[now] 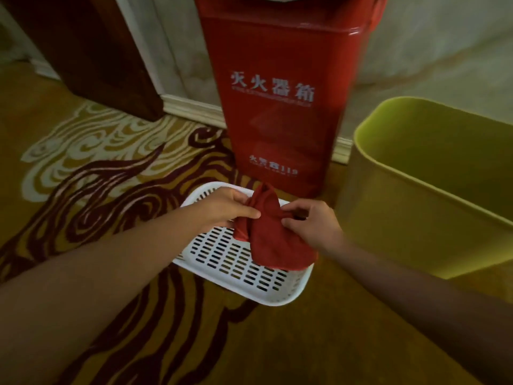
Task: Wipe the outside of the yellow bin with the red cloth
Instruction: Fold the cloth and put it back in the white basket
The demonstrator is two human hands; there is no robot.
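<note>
Both hands, left (222,208) and right (311,220), pinch the red cloth (273,240) over the white basket (236,273) at centre frame, likely bunching it before wiping the yellow bin (410,218) at right.

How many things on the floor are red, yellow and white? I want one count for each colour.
Red: 2, tall red plastic box, red cloth
Yellow: 1, yellow plastic bin
White: 1, white slotted plastic basket
Total: 4

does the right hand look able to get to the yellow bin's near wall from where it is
Probably yes. The right hand is beside the bin, and nothing shows in the gap between them. It shares a grip on the red cloth with the left hand over the white basket.
</note>
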